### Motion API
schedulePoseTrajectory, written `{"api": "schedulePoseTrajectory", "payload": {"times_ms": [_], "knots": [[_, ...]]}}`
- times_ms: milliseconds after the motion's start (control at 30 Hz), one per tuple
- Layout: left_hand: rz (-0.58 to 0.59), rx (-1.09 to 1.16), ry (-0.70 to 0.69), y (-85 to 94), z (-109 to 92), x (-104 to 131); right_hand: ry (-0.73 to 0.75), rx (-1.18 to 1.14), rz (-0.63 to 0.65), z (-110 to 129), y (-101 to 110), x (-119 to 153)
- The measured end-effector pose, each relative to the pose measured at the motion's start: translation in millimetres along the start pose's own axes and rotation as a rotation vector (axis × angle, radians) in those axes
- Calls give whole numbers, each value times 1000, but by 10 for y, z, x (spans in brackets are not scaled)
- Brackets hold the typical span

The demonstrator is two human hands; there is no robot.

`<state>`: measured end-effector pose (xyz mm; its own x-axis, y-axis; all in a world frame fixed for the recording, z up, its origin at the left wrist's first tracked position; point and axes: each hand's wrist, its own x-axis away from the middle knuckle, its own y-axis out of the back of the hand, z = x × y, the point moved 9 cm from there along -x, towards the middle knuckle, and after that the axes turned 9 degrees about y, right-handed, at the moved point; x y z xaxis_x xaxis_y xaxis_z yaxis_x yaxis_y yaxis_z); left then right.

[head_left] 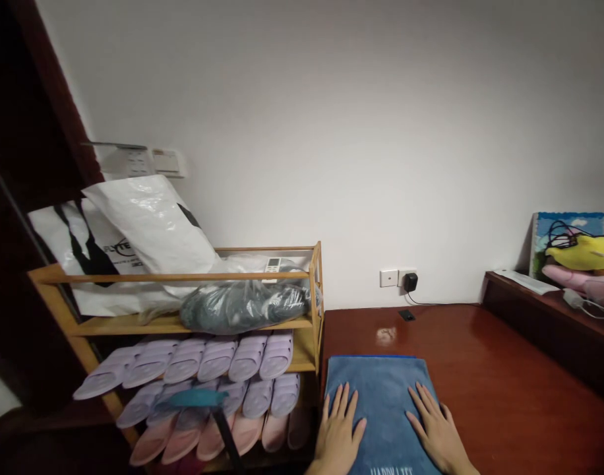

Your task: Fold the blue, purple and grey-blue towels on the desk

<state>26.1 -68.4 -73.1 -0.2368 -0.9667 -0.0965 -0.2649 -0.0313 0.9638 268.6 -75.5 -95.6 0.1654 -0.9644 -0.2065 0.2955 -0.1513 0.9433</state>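
Note:
A blue cloth with white lettering at its near edge lies flat on the reddish-brown table. A brighter blue edge shows along its far side. My left hand rests palm down on the cloth's left side, fingers spread. On the right side of the cloth, my right hand also lies palm down with its fingers apart. Neither hand grips anything.
Left of the table stands a wooden rack with slippers, white bags and a plastic-wrapped bundle. A black plug sits in the wall socket. A raised shelf on the right holds a yellow plush.

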Motion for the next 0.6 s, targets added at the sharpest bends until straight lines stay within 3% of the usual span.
{"api": "schedulePoseTrajectory", "payload": {"times_ms": [133, 267, 367, 467, 600], "knots": [[20, 22, 30, 22, -87, 37, -30, 45, -58, 230, 67, -6], [-23, 44, -22, 86, -334, -233, 95, -91, -64, 818, -10, -323], [0, 27, 17, 5, -305, -438, 142, -150, -40, 1027, -152, -534], [-19, 10, 98, -104, -84, -522, 79, -91, -29, 780, -243, -601], [-88, 17, 162, -120, 107, -520, -105, 54, -57, 107, -172, -490]]}}
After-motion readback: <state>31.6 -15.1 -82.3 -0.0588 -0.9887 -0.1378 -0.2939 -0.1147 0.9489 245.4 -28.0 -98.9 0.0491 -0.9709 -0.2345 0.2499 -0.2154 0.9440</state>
